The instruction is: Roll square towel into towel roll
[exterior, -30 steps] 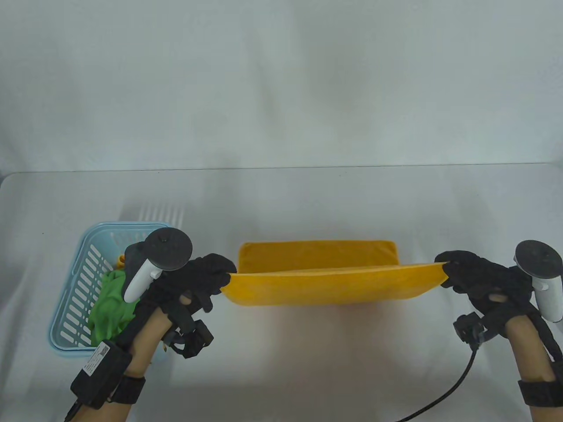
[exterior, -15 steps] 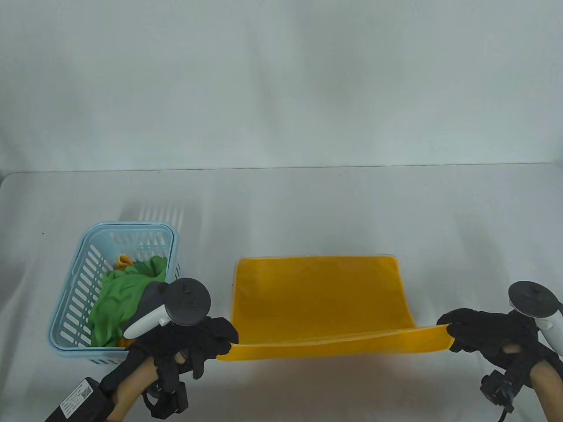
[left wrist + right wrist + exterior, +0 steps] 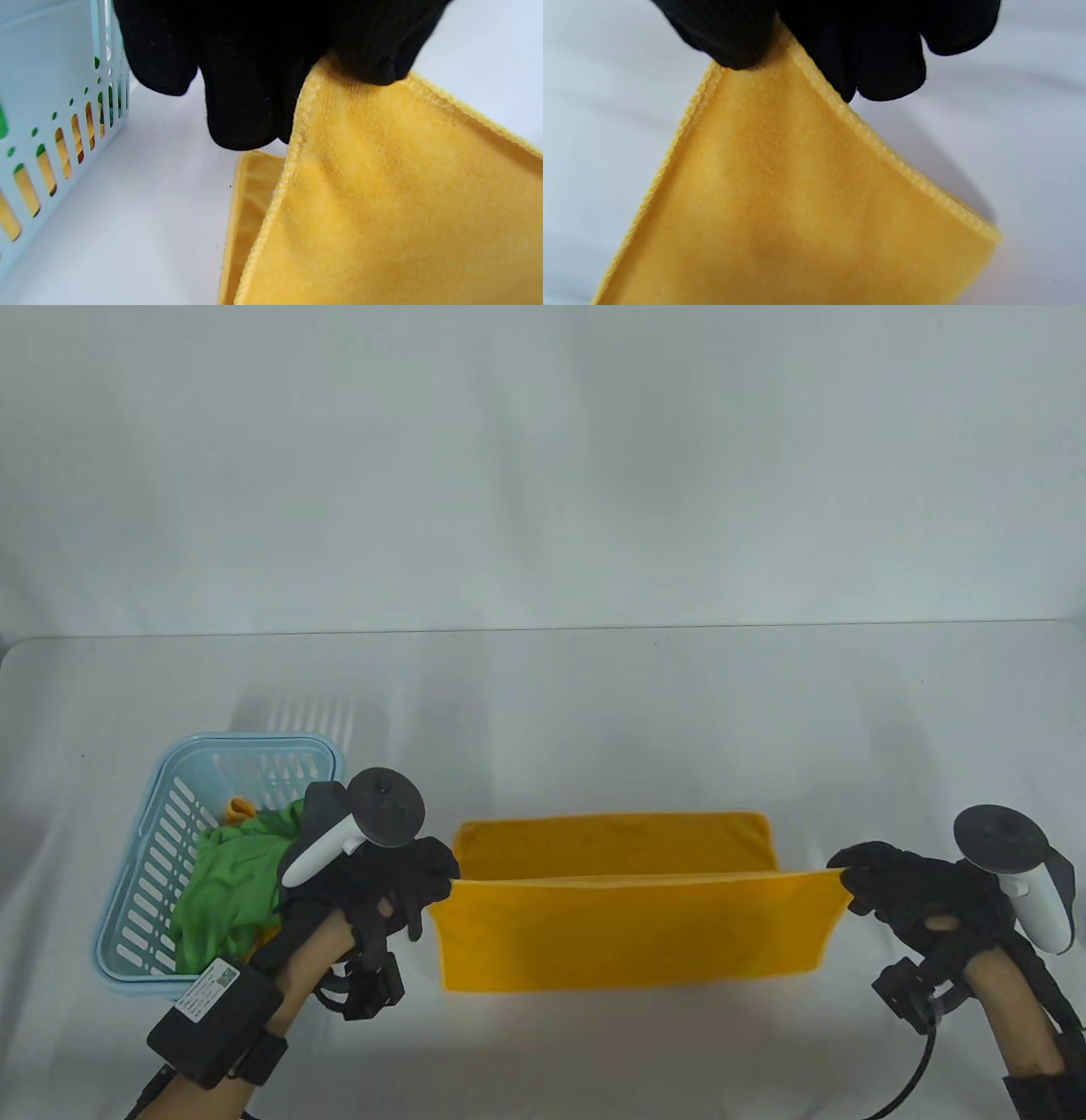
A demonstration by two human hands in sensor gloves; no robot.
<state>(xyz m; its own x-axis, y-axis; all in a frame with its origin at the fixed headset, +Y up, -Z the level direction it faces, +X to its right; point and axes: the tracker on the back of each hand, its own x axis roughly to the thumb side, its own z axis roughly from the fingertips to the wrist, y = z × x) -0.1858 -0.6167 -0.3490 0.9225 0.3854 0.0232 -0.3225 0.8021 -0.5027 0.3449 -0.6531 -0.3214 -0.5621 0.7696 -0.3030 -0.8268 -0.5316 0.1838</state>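
A yellow square towel (image 3: 628, 929) lies partly on the white table, its near edge lifted and stretched taut between both hands. My left hand (image 3: 428, 882) pinches the towel's left corner; up close the towel (image 3: 382, 203) hangs from black gloved fingertips (image 3: 242, 110). My right hand (image 3: 861, 878) pinches the right corner, and the towel (image 3: 797, 212) hangs from its fingers (image 3: 886, 63) there. The lifted half hangs toward me and covers the near part; the far strip of the towel lies flat on the table.
A light blue slotted basket (image 3: 153, 848) stands left of the towel, holding a green cloth (image 3: 229, 891) and something orange. Its wall (image 3: 51, 140) is close beside my left hand. A black cable trails from my right wrist (image 3: 920, 1060).
Both hands first pulled the near edge back toward me, opening the towel out. Now they have lifted it and carried it away again, so the front half hangs down.
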